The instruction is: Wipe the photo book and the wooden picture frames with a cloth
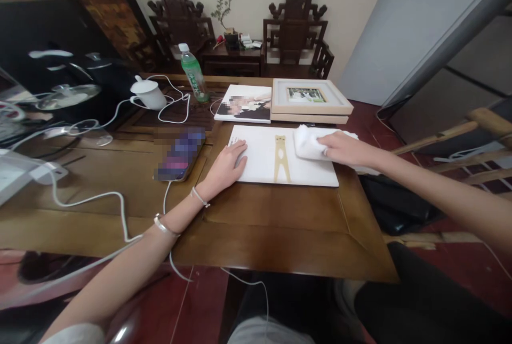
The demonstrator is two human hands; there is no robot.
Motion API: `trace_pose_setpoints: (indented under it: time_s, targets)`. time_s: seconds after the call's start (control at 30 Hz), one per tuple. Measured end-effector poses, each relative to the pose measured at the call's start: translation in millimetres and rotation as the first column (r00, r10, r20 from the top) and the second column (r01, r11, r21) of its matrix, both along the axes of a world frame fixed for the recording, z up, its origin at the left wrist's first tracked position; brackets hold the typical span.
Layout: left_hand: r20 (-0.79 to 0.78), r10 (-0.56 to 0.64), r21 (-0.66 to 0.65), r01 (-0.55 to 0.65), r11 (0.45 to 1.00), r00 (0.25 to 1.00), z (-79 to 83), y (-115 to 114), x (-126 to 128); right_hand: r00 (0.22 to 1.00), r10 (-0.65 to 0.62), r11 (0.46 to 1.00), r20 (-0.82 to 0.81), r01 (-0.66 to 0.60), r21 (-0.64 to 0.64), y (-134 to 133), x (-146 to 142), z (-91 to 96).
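A flat white panel [260, 165] with a long tan cat figure [281, 157] on it lies near the table's right end. My left hand [228, 165] rests with fingers extended on the panel's left edge. At the panel's upper right, my right hand [344, 148] grips a bunched white cloth [310, 141], which lies against the surface and covers part of it. Whether the cloth is fabric or thick tissue I cannot tell.
Behind the panel are a photo panel [256, 112] and stacked wooden frames [336, 100]. To the left are a phone [182, 154] with its cable, a lidded white cup [148, 94], a green-labelled bottle [194, 76] and a glass [96, 135]. White cables cross the wooden table [276, 232].
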State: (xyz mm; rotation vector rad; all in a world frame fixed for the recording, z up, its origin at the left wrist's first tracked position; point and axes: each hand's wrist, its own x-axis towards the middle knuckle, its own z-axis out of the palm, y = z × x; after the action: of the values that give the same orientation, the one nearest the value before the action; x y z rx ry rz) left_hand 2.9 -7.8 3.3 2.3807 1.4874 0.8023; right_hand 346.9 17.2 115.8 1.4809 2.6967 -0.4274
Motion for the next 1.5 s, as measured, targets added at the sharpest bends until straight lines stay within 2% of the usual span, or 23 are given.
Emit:
trace_pose_setpoints:
  time_s: [0.1,0.2,0.27,0.33,0.43,0.57,0.8,0.93,1.03,1.13,1.23,1.37,1.5]
  targets:
    - [-0.002,-0.005,0.009,0.005,1.0,1.0,-0.9,1,-1,0.997,0.071,0.997,0.011,-0.071,-0.012,-48,-5,-1.4]
    - [0.002,-0.007,0.014,0.007,1.0,1.0,-1.3,1,-1,0.995,0.088,0.994,0.037,-0.086,-0.064,-91,-10,0.2]
    - [-0.002,-0.004,0.014,0.004,1.0,1.0,-0.9,0,-1,0.995,0.09,0.991,0.045,-0.085,-0.106,-107,-13,2.4]
    - [-0.011,-0.004,0.011,0.004,1.0,1.0,0.0,0,-1,0.996,0.081,0.989,0.039,-0.075,-0.125,-109,-14,4.5]
    - [-0.024,0.001,0.007,-0.001,1.0,1.0,1.1,-1,0,0.997,0.079,0.989,0.003,-0.078,-0.126,-90,-15,6.8]
    - [-0.024,0.005,0.006,-0.004,1.0,1.0,0.7,-1,-1,0.993,0.111,0.99,-0.044,-0.114,-0.086,-41,-21,8.5]
    - [0.006,-0.013,0.011,0.013,1.0,1.0,0.8,-1,-2,1.0,0.012,0.998,-0.019,-0.013,-0.057,39,-34,16.2]
    - [-0.001,-0.008,0.01,0.008,1.0,1.0,2.2,-2,-2,0.998,-0.044,0.996,-0.033,0.041,-0.081,62,-36,18.2]
    - [-0.009,-0.013,0.006,0.013,1.0,1.0,2.2,-2,-2,0.998,-0.052,0.996,-0.04,0.049,-0.078,64,-37,17.2]
    - [-0.003,-0.006,0.002,0.006,1.0,1.0,1.7,-2,-2,0.999,-0.045,0.998,-0.02,0.044,-0.053,52,-38,16.1]
    - [-0.001,-0.005,0.002,0.005,1.0,1.0,1.4,-2,-1,1.0,-0.014,0.998,-0.017,0.013,-0.054,27,-35,14.1]
    - [-0.004,-0.011,0.012,0.011,1.0,1.0,0.8,-1,-1,0.997,0.046,0.995,-0.065,-0.051,-0.086,-26,-27,6.9]
    - [-0.01,-0.003,0.013,0.003,1.0,1.0,0.0,-1,-1,0.998,0.036,0.989,-0.06,-0.044,-0.138,-85,-23,-0.4]
